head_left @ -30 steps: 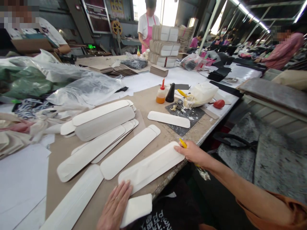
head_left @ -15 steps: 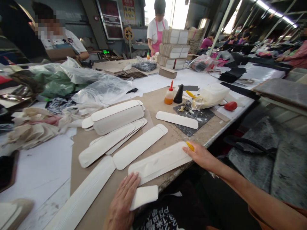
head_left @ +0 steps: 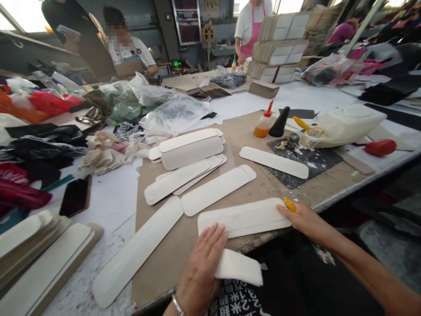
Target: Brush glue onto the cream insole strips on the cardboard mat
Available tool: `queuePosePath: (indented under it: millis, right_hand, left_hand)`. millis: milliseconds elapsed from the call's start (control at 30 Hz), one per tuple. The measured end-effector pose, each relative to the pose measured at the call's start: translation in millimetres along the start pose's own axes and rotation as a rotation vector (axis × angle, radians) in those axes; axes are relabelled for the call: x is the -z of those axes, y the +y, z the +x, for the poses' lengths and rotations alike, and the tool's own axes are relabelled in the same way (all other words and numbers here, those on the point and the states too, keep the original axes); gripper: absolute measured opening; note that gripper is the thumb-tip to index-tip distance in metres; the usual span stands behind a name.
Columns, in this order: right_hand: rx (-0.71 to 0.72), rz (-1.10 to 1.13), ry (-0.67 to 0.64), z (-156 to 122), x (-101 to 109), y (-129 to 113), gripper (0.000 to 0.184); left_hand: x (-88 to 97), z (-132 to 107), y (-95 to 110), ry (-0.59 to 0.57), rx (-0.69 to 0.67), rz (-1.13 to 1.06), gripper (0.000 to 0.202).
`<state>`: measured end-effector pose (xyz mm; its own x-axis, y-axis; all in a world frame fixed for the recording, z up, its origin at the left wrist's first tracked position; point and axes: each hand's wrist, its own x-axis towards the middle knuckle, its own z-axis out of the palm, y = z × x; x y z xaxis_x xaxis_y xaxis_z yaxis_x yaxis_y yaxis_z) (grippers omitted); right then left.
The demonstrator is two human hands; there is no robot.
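Observation:
My left hand (head_left: pixel 204 256) lies with its fingers stretched out over the near left end of a long white rounded panel (head_left: pixel 243 217). From beneath that hand a shorter white piece (head_left: pixel 241 268) juts out past the table edge; my thumb is hidden. At the panel's right end, my right hand (head_left: pixel 302 219) is closed around a tool with a yellow handle (head_left: pixel 289 204), its fingertips touching the panel. The tool's working end is not visible. Just beyond lie another white panel (head_left: pixel 215 191) and, to the left, a longer white strip (head_left: pixel 138 250).
Stacked white panels (head_left: pixel 192 151) lie farther back. A glue bottle (head_left: pixel 263 120), a black cone-shaped object (head_left: pixel 280 122) and a messy dark board (head_left: pixel 302 158) with a white container (head_left: pixel 348 125) stand right. A phone (head_left: pixel 75 195) and more panel stacks (head_left: pixel 49 267) are left. Co-workers are behind.
The view has turned to the left, so the table's things appear farther right and more of the left side shows. Both hands stay on the same panel.

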<state>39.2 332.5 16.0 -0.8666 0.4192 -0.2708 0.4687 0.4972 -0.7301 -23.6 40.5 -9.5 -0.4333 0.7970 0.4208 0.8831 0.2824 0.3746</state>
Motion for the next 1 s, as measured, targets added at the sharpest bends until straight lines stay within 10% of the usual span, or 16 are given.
queuePosePath:
  millis: [200,733,1000]
  right_hand:
    - [-0.034,-0.053,0.007,-1,-1,1,0.034]
    - [-0.05,-0.061,-0.065,5,4,-4,0.032]
    - [-0.142,-0.753,0.14,13,34,-28,0.03]
  left_hand:
    - [-29.3,38,20,-0.184,0.036,0.008,0.063]
    - [2.3,-27,-11,0.048,0.246,-0.02,0.066]
    - [42.0,4,14,0.287,1.229,-1.148,0.039]
